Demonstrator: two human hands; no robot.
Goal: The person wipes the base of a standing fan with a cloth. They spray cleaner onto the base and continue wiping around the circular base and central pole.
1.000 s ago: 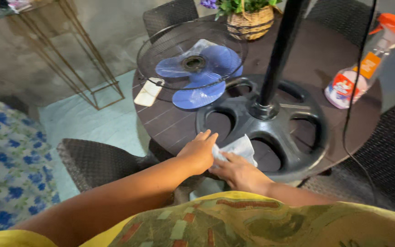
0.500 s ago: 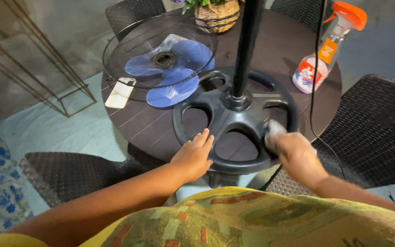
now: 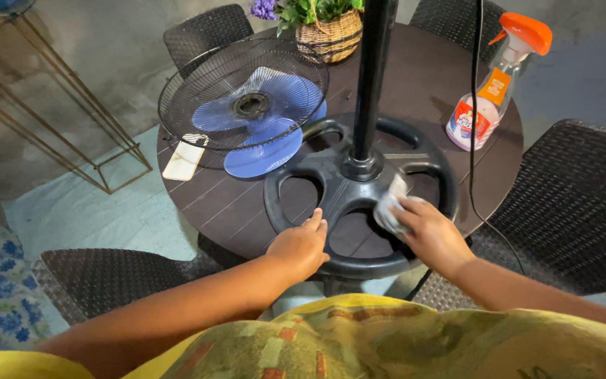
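A black round fan base (image 3: pixel 296 188) with open spokes stands on a dark round table (image 3: pixel 212 203), its black pole (image 3: pixel 372 77) rising from the hub. My left hand (image 3: pixel 301 245) rests flat on the base's near rim, fingers together. My right hand (image 3: pixel 429 231) presses a crumpled white cloth (image 3: pixel 389 208) against a spoke on the right side of the base. A blue fan blade (image 3: pixel 264 140) lies under a black wire grille (image 3: pixel 243 91) at the table's left.
A spray bottle (image 3: pixel 494 91) with an orange trigger stands at the table's right, beside a hanging black cord (image 3: pixel 473 112). A wicker basket with a plant (image 3: pixel 327 34) sits at the back. A pale flat tag (image 3: pixel 184 161) lies at left. Dark wicker chairs (image 3: pixel 576 203) surround the table.
My right hand has carried the cloth from the near rim across to the right spoke of the base. My left hand stayed on the near rim.
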